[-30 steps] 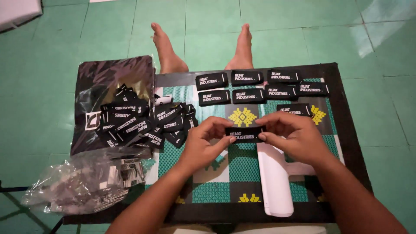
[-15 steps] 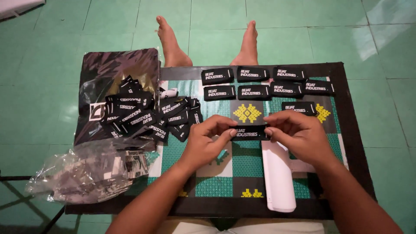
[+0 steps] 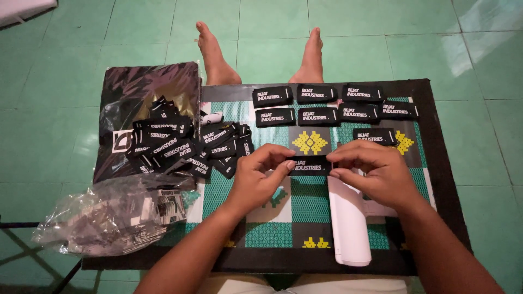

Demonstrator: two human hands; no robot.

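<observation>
I hold one black label (image 3: 309, 165) between both hands, just above the patterned mat (image 3: 283, 218), which serves as my landmark. My left hand (image 3: 260, 175) is curled, thumb and forefinger pinched on the label's left end, the other fingers bent loosely behind. My right hand (image 3: 375, 170) pinches the right end the same way, its fingertips pressed together on the edge and its palm arched over the mat. The label lies flat and level between the two pinches, over the middle of the mat, just below the yellow diamond motif. A white tool (image 3: 348, 223) rests on the mat's near half, partly under my right wrist, its long body running toward me. Along the mat's far edge sit finished labels (image 3: 327, 103) in two neat rows, with one more (image 3: 375, 135) set apart just beyond my right hand. A loose pile of labels (image 3: 185, 144) spills over the mat's left edge, partly on a dark plastic bag (image 3: 144, 92) that lies beside the mat on the green tiled floor (image 3: 54, 109). Nearer me, off the mat's left corner, is a crumpled clear bag (image 3: 109, 215) with more pieces inside. My bare feet (image 3: 215, 51) rest on the floor beyond the mat's far edge.
</observation>
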